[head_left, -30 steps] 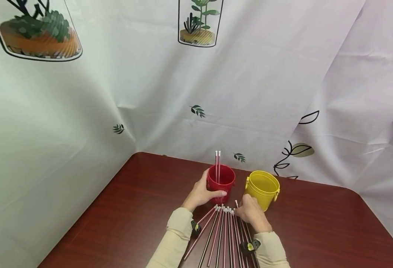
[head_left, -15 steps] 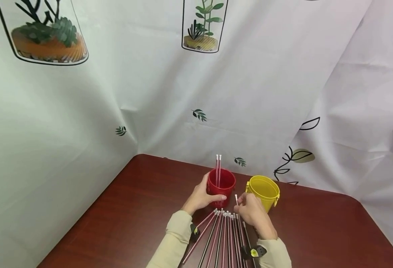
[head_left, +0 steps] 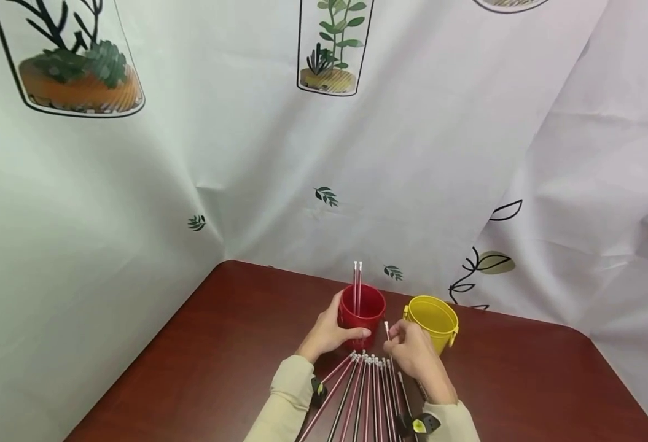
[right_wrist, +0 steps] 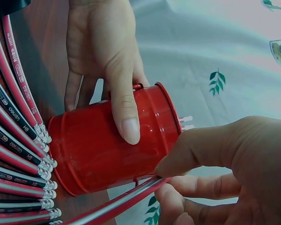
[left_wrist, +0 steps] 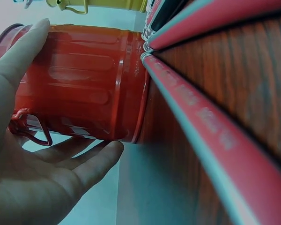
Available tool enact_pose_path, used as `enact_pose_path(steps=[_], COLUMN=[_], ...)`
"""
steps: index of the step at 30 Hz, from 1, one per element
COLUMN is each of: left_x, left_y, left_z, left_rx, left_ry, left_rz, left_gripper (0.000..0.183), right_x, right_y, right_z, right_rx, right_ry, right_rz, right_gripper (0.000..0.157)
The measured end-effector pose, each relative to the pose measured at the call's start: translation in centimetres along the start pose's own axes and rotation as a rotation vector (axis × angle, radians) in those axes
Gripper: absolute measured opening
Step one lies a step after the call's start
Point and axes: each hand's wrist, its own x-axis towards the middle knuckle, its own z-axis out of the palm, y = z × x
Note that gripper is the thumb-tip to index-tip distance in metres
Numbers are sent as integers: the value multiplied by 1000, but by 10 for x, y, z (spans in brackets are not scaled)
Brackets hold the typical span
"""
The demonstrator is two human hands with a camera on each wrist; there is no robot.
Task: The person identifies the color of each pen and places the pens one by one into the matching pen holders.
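Observation:
My left hand [head_left: 326, 331] holds the red bucket [head_left: 366, 324] from its left side. In the left wrist view, its thumb [left_wrist: 30, 47] lies across one side of the wall and its fingers [left_wrist: 91, 164] reach around the other. Two pencils [head_left: 357, 282] stand upright in the bucket, white ends up. My right hand [head_left: 416, 353] pinches a red-and-grey striped pencil [right_wrist: 124, 200] between thumb and fingers, just right of the bucket and outside it. Below both hands, several red and black pencils [right_wrist: 19, 112] lie fanned on the table, metal-tipped ends toward the bucket.
A yellow bucket [head_left: 440, 339] with side handles stands right of the red one, close behind my right hand. The dark red-brown table [head_left: 218, 344] extends to both sides. White fabric [head_left: 268, 153] printed with plants hangs behind its far edge.
My right hand has taken a pencil from the right part of the fan and lifted its end toward the red bucket. The left hand keeps its hold on the bucket.

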Motion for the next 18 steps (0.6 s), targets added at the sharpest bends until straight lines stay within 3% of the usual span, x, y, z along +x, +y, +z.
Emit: enact_pose_path(steps=[18], left_x=[2], left_y=[-4], left_z=[-1], left_rx=[14], left_ry=[-2], left_rz=[9], left_gripper=[92], right_x=[1], right_y=[3], right_z=[-7], right_rx=[31], right_ry=[75], right_rz=[-41], right_gripper=[14])
